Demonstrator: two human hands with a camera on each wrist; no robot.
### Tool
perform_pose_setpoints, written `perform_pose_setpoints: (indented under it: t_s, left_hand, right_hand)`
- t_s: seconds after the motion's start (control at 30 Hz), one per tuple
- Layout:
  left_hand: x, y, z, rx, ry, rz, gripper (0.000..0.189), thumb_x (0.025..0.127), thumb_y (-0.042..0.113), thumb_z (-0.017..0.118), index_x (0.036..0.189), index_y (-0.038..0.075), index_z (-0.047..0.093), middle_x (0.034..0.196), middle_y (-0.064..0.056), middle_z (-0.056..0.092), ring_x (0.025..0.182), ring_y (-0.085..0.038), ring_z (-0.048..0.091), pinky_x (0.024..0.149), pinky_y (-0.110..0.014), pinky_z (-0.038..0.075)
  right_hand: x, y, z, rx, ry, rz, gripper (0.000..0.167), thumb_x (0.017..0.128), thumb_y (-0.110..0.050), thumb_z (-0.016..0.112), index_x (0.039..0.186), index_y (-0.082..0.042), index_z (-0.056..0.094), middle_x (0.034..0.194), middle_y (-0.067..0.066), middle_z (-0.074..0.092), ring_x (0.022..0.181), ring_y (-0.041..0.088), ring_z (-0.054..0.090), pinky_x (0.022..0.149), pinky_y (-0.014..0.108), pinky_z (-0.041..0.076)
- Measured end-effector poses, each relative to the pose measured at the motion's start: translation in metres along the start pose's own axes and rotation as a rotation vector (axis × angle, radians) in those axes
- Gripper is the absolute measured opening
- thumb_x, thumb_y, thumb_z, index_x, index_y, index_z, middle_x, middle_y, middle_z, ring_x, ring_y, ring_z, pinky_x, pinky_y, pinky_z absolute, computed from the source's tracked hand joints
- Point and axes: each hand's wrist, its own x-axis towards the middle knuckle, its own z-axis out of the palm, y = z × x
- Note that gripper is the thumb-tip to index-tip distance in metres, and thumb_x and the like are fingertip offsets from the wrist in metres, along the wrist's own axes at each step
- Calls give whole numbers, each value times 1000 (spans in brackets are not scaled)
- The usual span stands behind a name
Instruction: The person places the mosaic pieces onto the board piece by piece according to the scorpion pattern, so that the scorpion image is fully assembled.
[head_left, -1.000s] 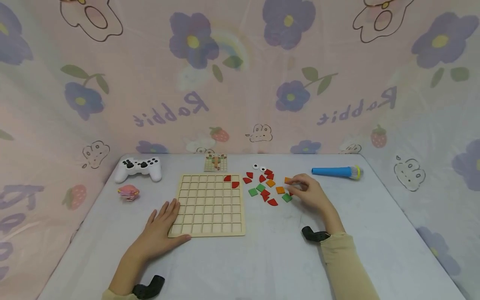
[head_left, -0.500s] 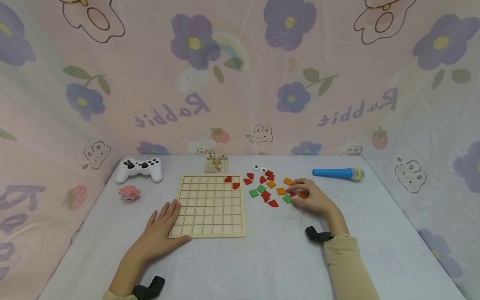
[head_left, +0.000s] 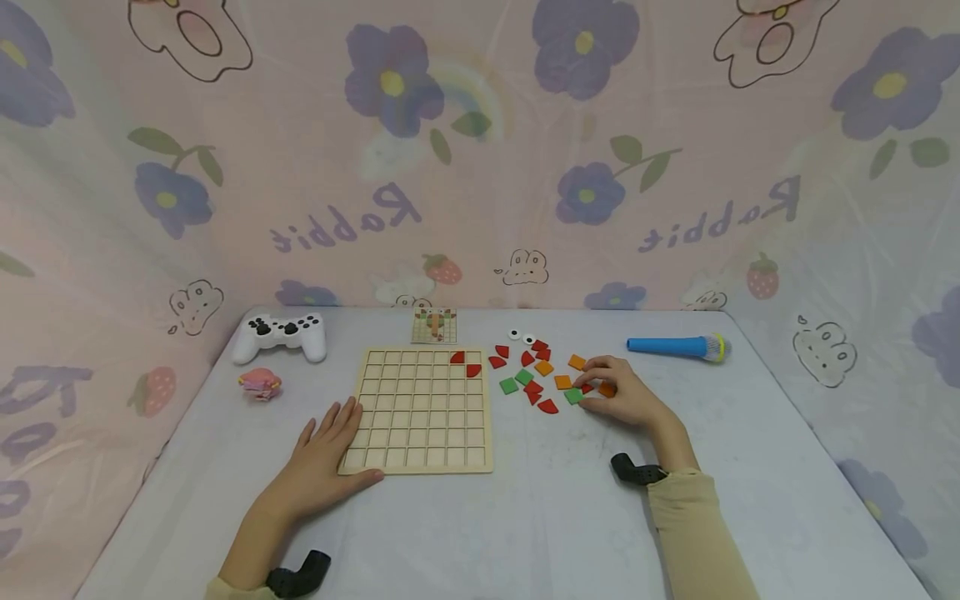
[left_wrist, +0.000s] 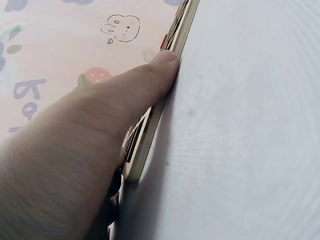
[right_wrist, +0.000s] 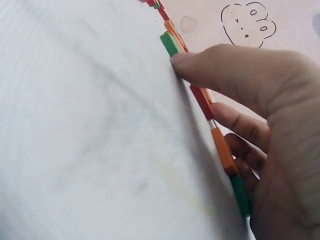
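Flowered backdrop beyond my left grip; pale counter beneath. Grid board against left grip, fingers spread along edge. Right grip: thumb touching green tile; pinched or not, cannot tell. Orange tile under my right fingers; careless curling could knock it askew.

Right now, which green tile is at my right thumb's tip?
The green tile well right of the green pair near the board; a fourth green tile, by your right hand, is apart from the thumb.
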Motion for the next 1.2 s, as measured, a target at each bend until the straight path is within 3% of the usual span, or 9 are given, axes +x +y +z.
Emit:
perform_pose_setpoints:
  t_s: [0.23,0.43,0.6,0.8,0.97,1.2]
  left_hand:
    - [0,-1,0,-3,14,12,113,90,69,71,166,-2,27,175,-21,19,162,-45,12,126,-69,6]
    - [0,-1,0,-2,16,11,113,89,68,73,166,-2,27,175,-21,19,162,-44,13,126,-69,6]
    - [0,-1,0,-10,22,12,113,89,68,73,166,-2,27,175,-22,19,162,-45,13,126,-69,6]
    - [-1,-3,0,-8,19,5,114,89,68,73,166,-2,27,175,-21,18,163,-44,12,127,-68,5]
    - [-1,-1,0,-10,8,-5,114,89,68,73,166,-2,26,176,-20,18,163,-43,11,127,-68,5]
    - [-2,2,-2,-10,2,-8,114,89,68,72,166,-2,26,175,-20,18,162,-44,12,126,-69,5]
  right_hand:
    - [0,0,-1,-35,0,-8,20,94,-25,83,112,-19,78,140,17,55,135,42,40,113,69,35]
    - [1,-3,-4,-2,-7,44,23,95,-28,82,115,-19,76,142,14,58,138,41,44,116,70,36]
    - [5,-11,-5,27,50,95,29,98,-25,79,123,-10,72,136,16,65,132,40,56,115,65,44]
    - [10,-25,-2,0,170,139,36,101,-24,75,129,-3,68,120,16,70,113,33,63,95,49,56]
    - [16,-41,6,24,236,133,32,99,-22,78,124,-3,71,103,11,70,96,26,63,76,32,52]
    - [28,-68,33,60,234,99,28,96,-21,81,117,-4,72,94,6,67,88,20,61,73,27,50]
